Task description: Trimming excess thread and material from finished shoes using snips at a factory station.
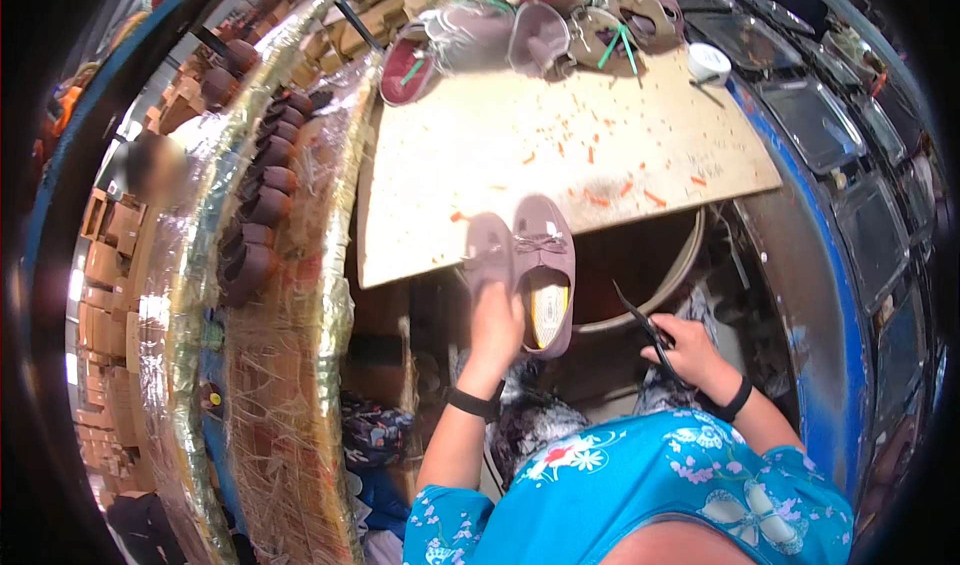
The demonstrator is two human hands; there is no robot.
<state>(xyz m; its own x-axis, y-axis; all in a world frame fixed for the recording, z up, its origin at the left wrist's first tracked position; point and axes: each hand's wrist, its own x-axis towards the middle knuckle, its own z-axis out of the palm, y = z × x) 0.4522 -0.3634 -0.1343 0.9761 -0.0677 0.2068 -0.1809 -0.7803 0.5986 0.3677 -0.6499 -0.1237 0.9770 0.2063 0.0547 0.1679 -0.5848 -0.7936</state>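
Note:
A pair of mauve slip-on shoes is at the near edge of the board. The right-hand shoe [544, 222] has a small bow and shows a pale insole with a yellow border. My left hand [497, 322] is closed on the pair, its fingers at the left-hand shoe [487, 243], which looks slightly blurred. Off to the right and lower, my right hand [688, 349] grips dark scissors [641, 319], their pointed tip angled up and left, apart from the shoes. My right fingers partly hide the handles.
Orange scraps [598, 200] litter the pale board [450, 155]. More shoes [541, 40], some with green ties, and a white round container [708, 63] sit at its far side. Left is a plastic-wrapped rack [290, 355] bearing dark shoes [265, 205]; right, stacked black trays [812, 120].

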